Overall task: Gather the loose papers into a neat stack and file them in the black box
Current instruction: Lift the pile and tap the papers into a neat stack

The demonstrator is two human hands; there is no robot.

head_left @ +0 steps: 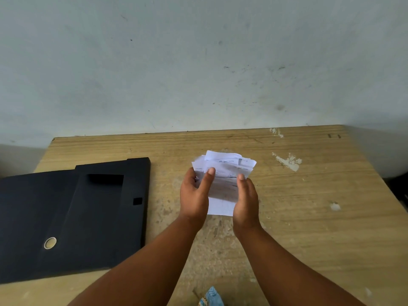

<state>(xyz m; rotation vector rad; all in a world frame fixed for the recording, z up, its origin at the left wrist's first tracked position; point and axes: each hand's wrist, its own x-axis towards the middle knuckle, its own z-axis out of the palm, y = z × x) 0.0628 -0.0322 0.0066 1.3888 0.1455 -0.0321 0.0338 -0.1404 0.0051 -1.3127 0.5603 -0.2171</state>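
A bundle of white papers (223,173) with printed text stands between my two hands above the middle of the wooden table (309,217). My left hand (194,195) presses its left edge, thumb across the front sheet. On the right edge lies my right hand (246,199), palm inward. The top edges of the sheets are uneven and fanned. The black box (72,217) lies flat on the table to the left, apart from the papers, with a rectangular cut-out and a round metal-ringed hole in it.
A pale wall rises right behind the table's far edge. Chipped white patches (288,161) mark the tabletop to the right. A blue patterned object (210,298) shows at the bottom edge between my forearms.
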